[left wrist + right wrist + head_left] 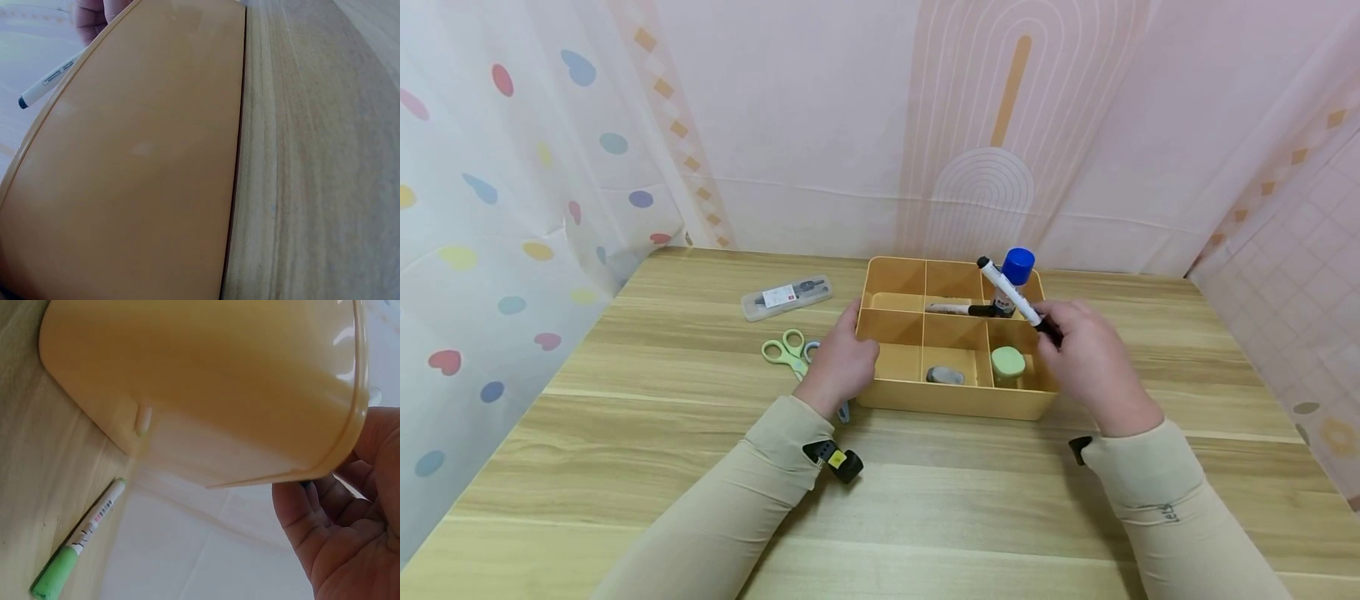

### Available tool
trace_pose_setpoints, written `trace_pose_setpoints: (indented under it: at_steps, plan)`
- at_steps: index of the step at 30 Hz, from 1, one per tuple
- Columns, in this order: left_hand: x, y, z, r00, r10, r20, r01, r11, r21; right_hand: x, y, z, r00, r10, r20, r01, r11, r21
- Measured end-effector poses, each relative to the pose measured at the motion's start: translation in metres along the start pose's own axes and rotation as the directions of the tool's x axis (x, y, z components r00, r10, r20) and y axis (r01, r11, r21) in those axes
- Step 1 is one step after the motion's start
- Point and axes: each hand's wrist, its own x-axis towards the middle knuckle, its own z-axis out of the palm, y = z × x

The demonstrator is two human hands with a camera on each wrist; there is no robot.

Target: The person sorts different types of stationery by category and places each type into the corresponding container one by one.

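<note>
A yellow organiser box [951,400] with several compartments stands mid-table. My left hand [848,348] holds its left wall, thumb up at the rim. Over the box's right side, my right hand [1054,327] pinches a white marker [1009,292] with a black cap, tilted up and to the left. In the left wrist view the box wall [137,162] fills the frame, with that marker [50,81] above it. The right wrist view shows the box's outer wall [219,381] and my right palm [340,540].
In the box are a blue-capped bottle [1017,268], a second marker [955,309], a grey eraser [944,376] and a green round item [1008,363]. Green scissors [785,350] and a clear case [786,297] lie to its left. A green-capped marker [78,547] lies beside the box.
</note>
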Motion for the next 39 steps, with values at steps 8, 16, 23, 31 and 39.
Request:
trace_pose_setpoints:
  at_steps: [8, 16, 23, 31, 39]
  plan:
    - [0.000, 0.000, 0.000, 1.000, 0.002, 0.000, -0.002, 1.000, 0.002, 0.001, -0.004, 0.002, 1.000, 0.004, 0.018, -0.004, 1.000, 0.007]
    - [0.002, -0.002, 0.000, 1.000, 0.028, -0.011, -0.028, 1.000, 0.006, 0.000, -0.005, 0.003, 1.000, -0.009, 0.022, 0.009, 1.000, -0.005]
    - [0.001, -0.001, 0.000, 1.000, 0.021, -0.013, -0.021, 1.000, 0.006, 0.003, -0.011, 0.005, 0.999, -0.026, 0.024, 0.027, 0.998, -0.060]
    - [0.002, -0.003, 0.000, 1.000, 0.028, -0.011, -0.028, 1.000, -0.003, 0.006, -0.016, 0.008, 0.999, -0.031, 0.033, 0.033, 0.996, -0.080]
    - [0.002, -0.002, 0.001, 1.000, 0.028, -0.010, -0.029, 1.000, -0.008, 0.013, -0.022, 0.008, 0.998, -0.025, 0.059, 0.032, 0.994, -0.108]
